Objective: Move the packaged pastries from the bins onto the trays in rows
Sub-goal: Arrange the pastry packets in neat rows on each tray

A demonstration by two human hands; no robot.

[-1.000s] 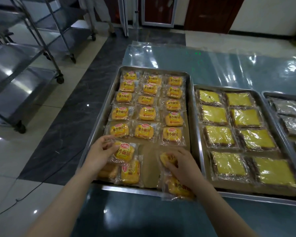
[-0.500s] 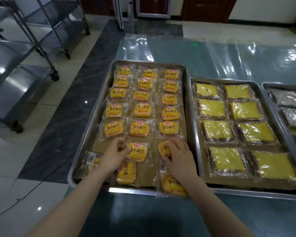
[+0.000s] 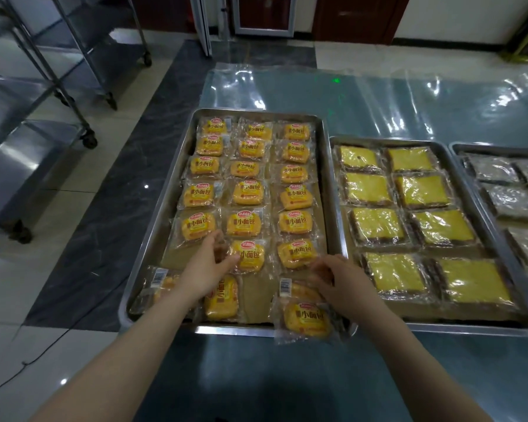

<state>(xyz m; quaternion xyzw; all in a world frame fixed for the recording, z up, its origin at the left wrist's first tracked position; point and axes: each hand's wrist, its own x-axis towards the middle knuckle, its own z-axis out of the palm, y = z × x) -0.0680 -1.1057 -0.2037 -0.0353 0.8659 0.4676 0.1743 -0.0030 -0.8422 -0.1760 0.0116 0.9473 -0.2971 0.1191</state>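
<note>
A steel tray (image 3: pixel 235 330) holds orange small-bread packets in rows of three. My left hand (image 3: pixel 206 269) pinches the left edge of the middle packet (image 3: pixel 249 255) of the nearest row, which lies flat on the tray. My right hand (image 3: pixel 340 280) hovers with loosely curled fingers just in front of the right packet (image 3: pixel 296 254) of that row, holding nothing. Loose packets lie at the front: a flipped one (image 3: pixel 160 283) at the left, one (image 3: pixel 223 296) under my left wrist, a flipped one (image 3: pixel 297 290), and one (image 3: pixel 307 319) overhanging the front rim.
A second tray (image 3: pixel 439 328) to the right holds yellow cake packets in two columns. A third tray (image 3: pixel 500 149) with grey packets is at the far right. Plastic film covers the table (image 3: pixel 378 102). Wheeled steel racks (image 3: pixel 43 86) stand on the floor at the left.
Both hands carried a packet forward into the nearest row. My right hand has let go of the right packet and drawn back; my left hand stays on the middle one.
</note>
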